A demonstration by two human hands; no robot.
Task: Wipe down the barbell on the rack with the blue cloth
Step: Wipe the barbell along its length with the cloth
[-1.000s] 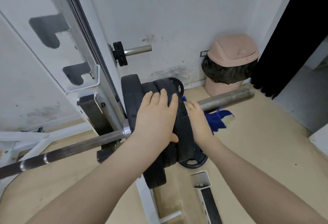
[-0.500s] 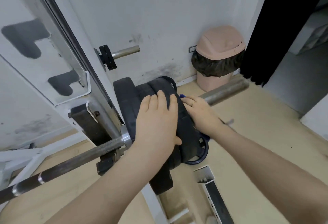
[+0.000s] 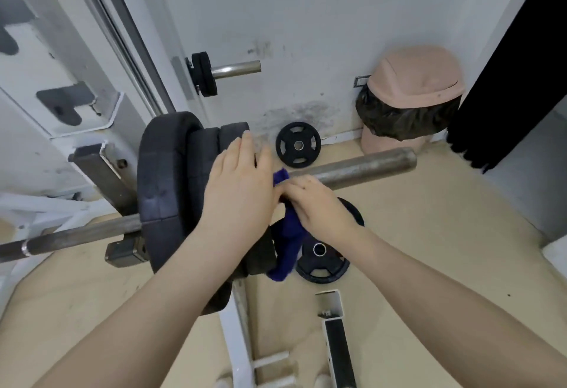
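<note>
Half a second on: dark-blue cloth (image 3: 287, 245) back in view, clamped by right hand (image 3: 319, 206) fingers against grey steel barbell sleeve (image 3: 362, 168) just beside stacked black weight plates (image 3: 171, 191). Left hand (image 3: 237, 191) flat, fingers together, bracing plates. Sleeve wipe seemingly under way.

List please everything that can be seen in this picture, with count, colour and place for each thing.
barbell: one, grey metal, lying across the rack, bare sleeve pointing right
weight plates on the barbell: several, black, stacked on the sleeve beside the rack
blue cloth: one, dark blue, at the sleeve next to the plates, hanging down
loose weight plates: two, black, one leaning by the wall, one on the floor below the sleeve
storage peg: one, silver, on the rack, carrying small black plates
bin: one, pink with dark liner, in the corner
curtain: one, black, far right
left hand: flat on the stacked plates
right hand: holding the cloth against the sleeve
</note>
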